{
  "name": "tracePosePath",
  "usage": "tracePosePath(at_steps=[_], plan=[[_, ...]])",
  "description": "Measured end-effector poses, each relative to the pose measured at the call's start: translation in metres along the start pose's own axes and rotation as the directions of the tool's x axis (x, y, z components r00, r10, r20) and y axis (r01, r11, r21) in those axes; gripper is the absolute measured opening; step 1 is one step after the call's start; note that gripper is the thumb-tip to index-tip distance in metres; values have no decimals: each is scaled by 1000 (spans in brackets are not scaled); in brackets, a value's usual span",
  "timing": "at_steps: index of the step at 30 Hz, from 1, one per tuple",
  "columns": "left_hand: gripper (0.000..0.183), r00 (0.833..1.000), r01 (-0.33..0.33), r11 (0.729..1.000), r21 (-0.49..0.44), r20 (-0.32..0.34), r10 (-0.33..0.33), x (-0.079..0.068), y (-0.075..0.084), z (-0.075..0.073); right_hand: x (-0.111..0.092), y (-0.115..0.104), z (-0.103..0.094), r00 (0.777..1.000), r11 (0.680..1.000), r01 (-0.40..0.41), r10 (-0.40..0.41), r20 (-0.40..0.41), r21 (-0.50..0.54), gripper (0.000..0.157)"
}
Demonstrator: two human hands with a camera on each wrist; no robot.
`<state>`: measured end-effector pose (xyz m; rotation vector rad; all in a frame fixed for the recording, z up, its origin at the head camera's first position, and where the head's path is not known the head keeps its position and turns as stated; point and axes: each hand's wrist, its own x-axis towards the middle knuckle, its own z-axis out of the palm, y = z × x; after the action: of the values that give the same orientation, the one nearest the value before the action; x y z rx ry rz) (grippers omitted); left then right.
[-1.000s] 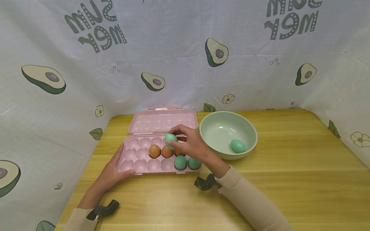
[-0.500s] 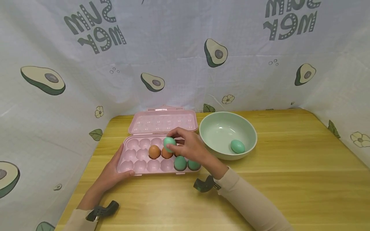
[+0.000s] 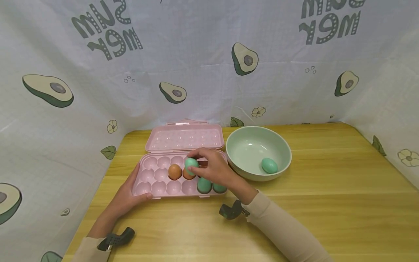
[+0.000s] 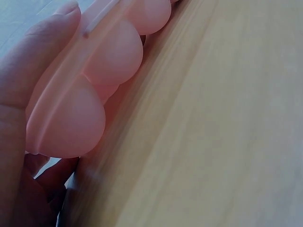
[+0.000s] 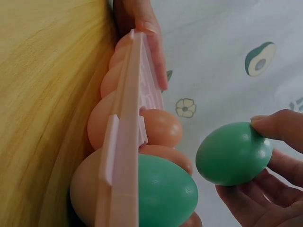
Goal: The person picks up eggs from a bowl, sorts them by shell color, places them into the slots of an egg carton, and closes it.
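A pink egg carton (image 3: 149, 185) lies on the table with its lid (image 3: 184, 137) folded back. My left hand (image 3: 126, 196) holds its left end, the thumb on the front rim and the fingers along the side. Between thumb and fingertips, my right hand (image 3: 214, 167) pinches a green egg (image 3: 191, 165), raised above the cups; the right wrist view shows this green egg (image 5: 234, 153) apart from the eggs below. A brown egg (image 3: 175, 172) sits in the middle row, another brown egg (image 3: 187, 174) beside it is partly hidden. Two green eggs (image 3: 204, 185) fill the front right cups.
A pale green bowl (image 3: 242, 156) stands right of the carton, with one green egg (image 3: 269, 166) inside. Behind the wooden table (image 3: 327, 203) hangs a white curtain (image 3: 203, 43) printed with avocados. Dark wrist cameras (image 3: 116, 238) sit on both wrists.
My right hand has lowered slightly toward the front left with the green egg in its fingers. The left hand has stayed on the carton.
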<state>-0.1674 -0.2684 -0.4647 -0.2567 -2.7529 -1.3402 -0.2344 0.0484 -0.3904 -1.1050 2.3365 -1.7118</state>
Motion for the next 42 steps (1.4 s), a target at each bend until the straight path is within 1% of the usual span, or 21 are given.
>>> tracePosePath(at_steps=[9, 14, 18, 21, 27, 36, 42], plan=[[116, 1000, -4, 1000, -1, 0, 4, 0, -1, 1, -3, 3, 8, 999, 1000, 2, -1, 40, -6, 34], [116, 1000, -11, 1000, -17, -1, 11, 0, -2, 1, -4, 1, 10, 998, 998, -7, 11, 59, -57, 31], [116, 1000, -15, 1000, -19, -3, 15, 0, -2, 0, -4, 2, 11, 996, 995, 19, -11, 83, -101, 26], [116, 1000, -15, 1000, -13, -3, 15, 1, -1, 0, -4, 3, 12, 995, 994, 35, -25, 99, -105, 24], [116, 1000, -11, 1000, -11, -2, 11, 1, -1, 0, -4, 3, 13, 993, 993, 40, -27, 114, -109, 24], [116, 1000, -7, 1000, -8, -2, 7, 1, -1, 0, -6, 4, 14, 992, 978, 51, -26, 124, -204, 24], [116, 1000, -5, 1000, -12, 0, 5, 1, -2, 0, -7, 6, 16, 987, 971, 46, -8, 162, -233, 22]])
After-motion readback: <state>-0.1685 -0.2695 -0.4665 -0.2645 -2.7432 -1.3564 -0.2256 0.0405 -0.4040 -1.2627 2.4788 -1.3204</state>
